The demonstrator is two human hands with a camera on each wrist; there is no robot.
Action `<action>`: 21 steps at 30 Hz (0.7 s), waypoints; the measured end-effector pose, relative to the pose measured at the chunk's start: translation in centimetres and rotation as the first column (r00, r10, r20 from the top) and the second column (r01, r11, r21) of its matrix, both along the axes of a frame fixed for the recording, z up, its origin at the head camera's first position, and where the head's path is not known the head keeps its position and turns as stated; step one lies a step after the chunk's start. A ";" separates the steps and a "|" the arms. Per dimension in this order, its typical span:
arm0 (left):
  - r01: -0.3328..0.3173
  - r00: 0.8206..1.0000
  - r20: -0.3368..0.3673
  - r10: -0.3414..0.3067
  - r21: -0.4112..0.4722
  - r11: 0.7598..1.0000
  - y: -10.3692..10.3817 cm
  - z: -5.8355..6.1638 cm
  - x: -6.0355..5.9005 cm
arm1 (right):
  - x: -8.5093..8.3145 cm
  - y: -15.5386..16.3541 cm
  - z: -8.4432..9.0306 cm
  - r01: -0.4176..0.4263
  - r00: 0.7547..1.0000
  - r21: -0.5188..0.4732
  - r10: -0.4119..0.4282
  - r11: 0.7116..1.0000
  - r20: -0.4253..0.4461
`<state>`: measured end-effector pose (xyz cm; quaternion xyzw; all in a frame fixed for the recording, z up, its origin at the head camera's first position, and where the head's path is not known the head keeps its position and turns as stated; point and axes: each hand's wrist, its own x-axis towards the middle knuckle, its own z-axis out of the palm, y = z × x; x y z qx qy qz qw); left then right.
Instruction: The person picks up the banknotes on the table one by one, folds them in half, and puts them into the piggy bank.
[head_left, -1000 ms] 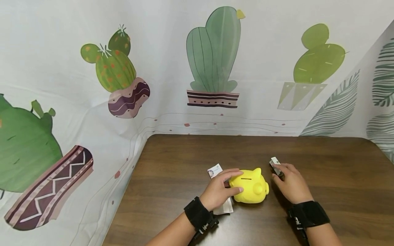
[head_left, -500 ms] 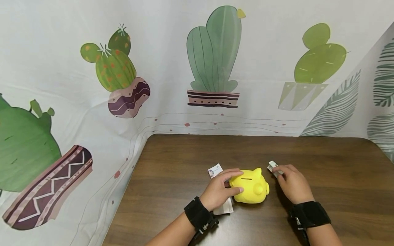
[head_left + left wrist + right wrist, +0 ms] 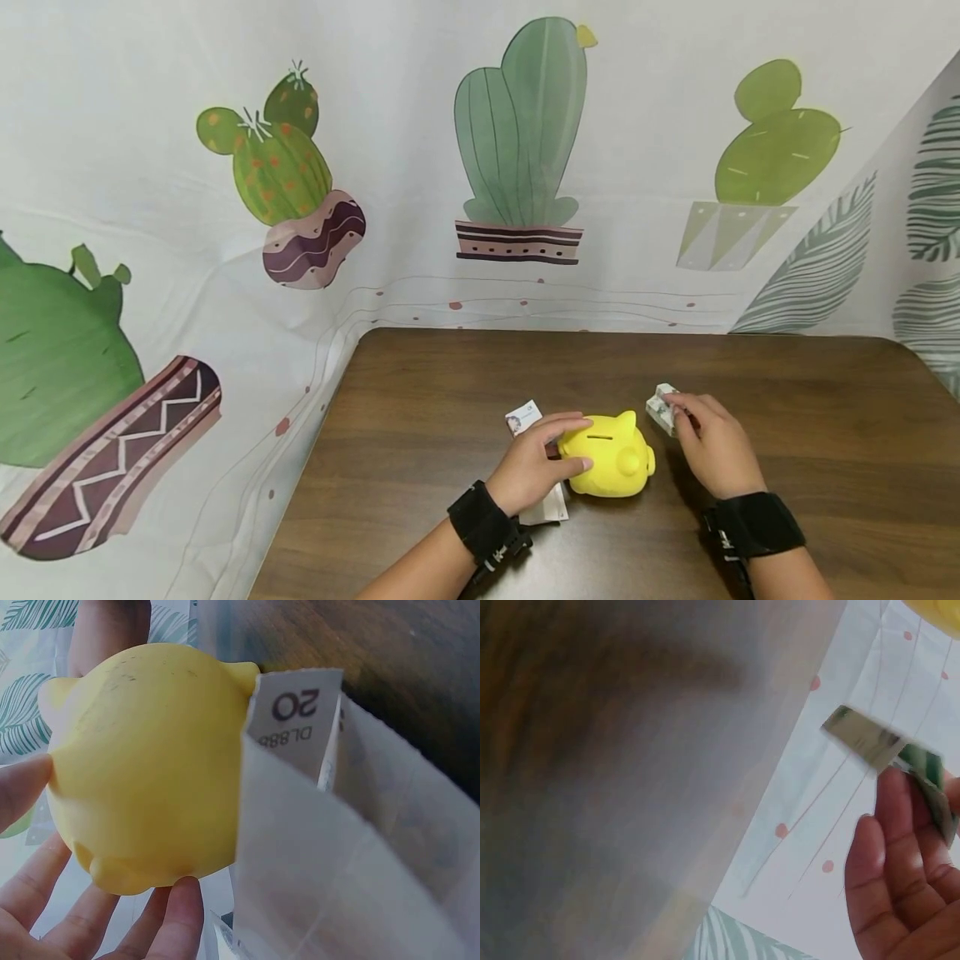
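A yellow piggy bank [image 3: 611, 458] stands on the table, its coin slot facing up. My left hand [image 3: 528, 468] holds its left side, thumb and fingers spread round the body; the left wrist view shows fingertips on the yellow surface [image 3: 150, 772]. To the right of the pig, my right hand [image 3: 716, 450] pinches a small folded banknote [image 3: 662, 408]. In the right wrist view that folded banknote [image 3: 862, 739] is green and pale, sticking out past the fingertips. Part of it is hidden by the fingers.
Partly under my left hand lies paper [image 3: 523, 415], its lower end [image 3: 551, 507] showing near the wrist strap. Up close, a folded note [image 3: 300, 712] marked 20 stands beside the pig. A cactus-print cloth [image 3: 405, 167] hangs behind the brown table [image 3: 450, 367].
The folded banknote in my right hand has turned and shifted slightly left, showing more of its face. My left hand and the piggy bank have stayed in place.
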<state>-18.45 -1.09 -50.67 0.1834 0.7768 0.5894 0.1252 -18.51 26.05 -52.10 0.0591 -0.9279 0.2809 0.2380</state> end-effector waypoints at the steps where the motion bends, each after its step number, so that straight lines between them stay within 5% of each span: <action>1: 0.001 1.000 -0.001 -0.001 0.001 1.000 0.0 0.0 0.0 | 0.0 0.0 0.0 0.003 1.000 -0.001 -0.003 1.000 -0.009; 21: -0.007 1.000 -0.018 0.006 -0.020 1.000 0.0 -0.2 0.0 | -0.2 -0.6 -0.1 -0.023 0.996 -0.033 0.020 0.999 -0.082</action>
